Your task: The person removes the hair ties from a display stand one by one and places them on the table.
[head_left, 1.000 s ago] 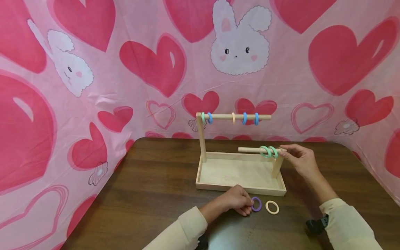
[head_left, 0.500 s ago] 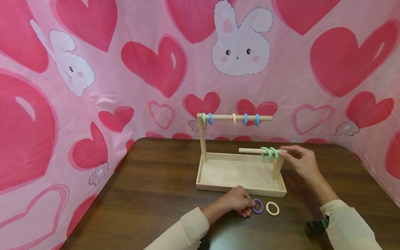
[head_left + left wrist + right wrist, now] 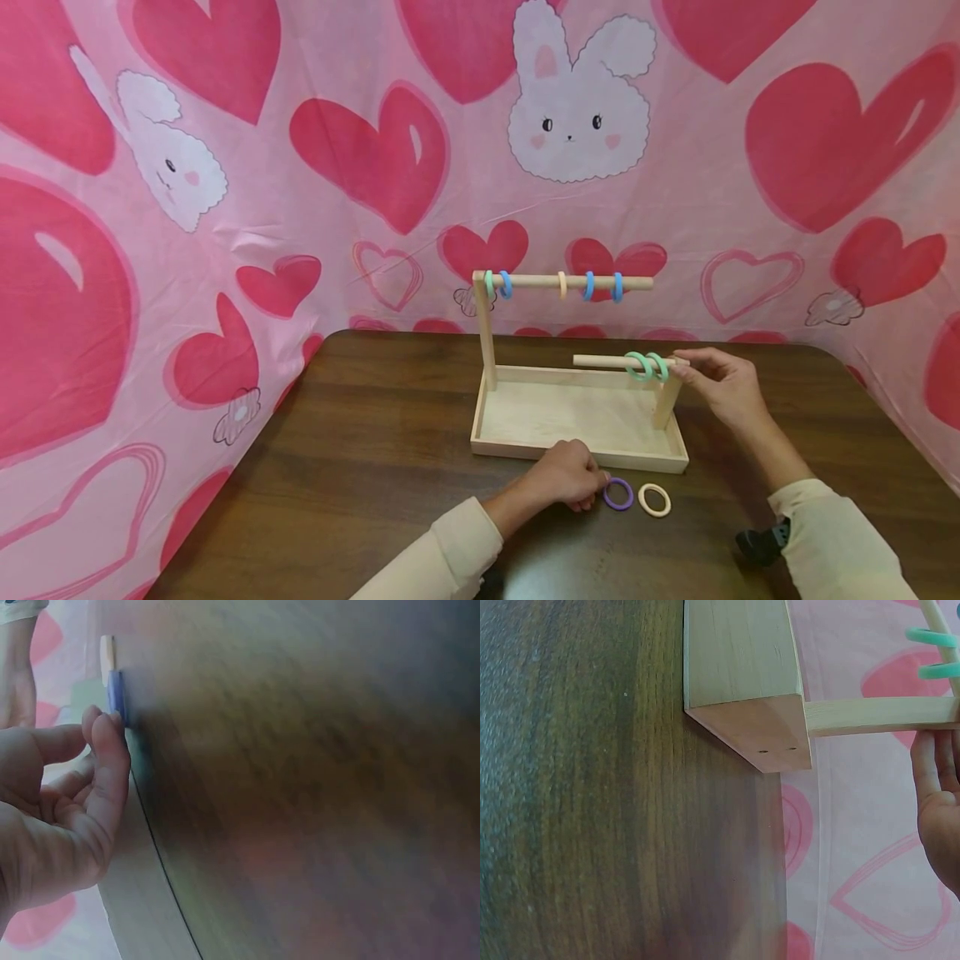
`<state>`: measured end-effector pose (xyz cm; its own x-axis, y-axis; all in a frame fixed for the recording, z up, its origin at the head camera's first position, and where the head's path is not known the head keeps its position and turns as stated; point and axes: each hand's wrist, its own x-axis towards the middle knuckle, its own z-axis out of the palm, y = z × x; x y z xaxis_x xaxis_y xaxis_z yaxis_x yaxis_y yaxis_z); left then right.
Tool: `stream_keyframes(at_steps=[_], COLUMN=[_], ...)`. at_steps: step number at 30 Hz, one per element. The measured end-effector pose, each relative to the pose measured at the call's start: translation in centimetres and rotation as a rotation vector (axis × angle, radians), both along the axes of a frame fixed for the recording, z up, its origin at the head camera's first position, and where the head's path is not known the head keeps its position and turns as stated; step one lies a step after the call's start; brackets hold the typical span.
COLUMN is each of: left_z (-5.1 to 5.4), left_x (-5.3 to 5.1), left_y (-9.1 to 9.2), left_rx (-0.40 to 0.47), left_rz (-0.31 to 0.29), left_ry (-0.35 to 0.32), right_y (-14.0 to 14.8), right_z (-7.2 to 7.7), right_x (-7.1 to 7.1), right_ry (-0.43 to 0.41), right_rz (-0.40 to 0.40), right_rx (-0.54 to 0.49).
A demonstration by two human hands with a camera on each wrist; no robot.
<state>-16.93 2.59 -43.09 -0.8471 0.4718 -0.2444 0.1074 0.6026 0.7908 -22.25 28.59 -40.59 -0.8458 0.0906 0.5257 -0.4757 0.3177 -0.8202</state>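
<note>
The left hand [image 3: 566, 477] has curled fingers, thumb and fingertip meeting at the upper left edge of a purple ring [image 3: 630, 506] on the table. In the left wrist view, the same fingertips overlap the near end of the purple ring [image 3: 116, 691]. On the right, the other hand [image 3: 723, 385] pinches the wooden stand [image 3: 667, 400] where the short lower bar meets its post. Two mint rings [image 3: 637, 377] hang on that bar beside the fingers. The right wrist view has this hand [image 3: 939, 802] at the post [image 3: 877, 717], its fingertips partly out of frame.
A cream ring [image 3: 655, 514] lies right of the purple one, in front of the stand's shallow tray [image 3: 525, 452]. The taller bar [image 3: 532, 282] carries one mint, one peach and several blue rings [image 3: 588, 286]. Behind the table hangs a pink heart-patterned cloth [image 3: 465, 192].
The left hand has shifted slightly upward in the head view, to the purple ring's upper left edge. The right hand keeps its grip on the stand.
</note>
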Motion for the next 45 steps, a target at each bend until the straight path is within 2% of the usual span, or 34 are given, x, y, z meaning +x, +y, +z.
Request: stream_keyframes(at_steps=[5,13,18,24,30,39,42,45], left_z=[0.3,0.6,1.0,1.4,1.4,2.3,2.1,1.9], left_x=[-0.5,-1.3,-1.7,-2.4,-2.9,-3.7,-3.9,-4.0], left_y=[-0.1,0.3,0.9,1.8,2.7,4.1,4.4,4.7], left_rx=[-0.021,0.092,0.183,0.276,0.363,0.491,0.509,0.505], left_rz=[-0.039,-0.112,-0.093,-0.072,-0.016,0.158,0.198,0.244], left_ry=[0.044,0.081,0.104,0.201,0.259,0.334,0.352,0.399], right_y=[0.1,0.1,-0.1,-0.1,0.0,0.0,0.0,0.0], right_z=[-0.1,-0.1,-0.1,0.0,0.1,0.3,0.1,0.0], right_x=[-0.1,-0.1,0.0,0.0,0.1,-0.2,-0.2,-0.1], right_ry=[0.006,0.018,0.02,0.022,0.016,-0.034,-0.022,-0.005], right_rz=[0.033,0.038,0.016,-0.01,-0.014,-0.017,-0.01,-0.005], right_rx=[-0.034,-0.03,-0.002,0.013,0.017,0.018,0.006,-0.004])
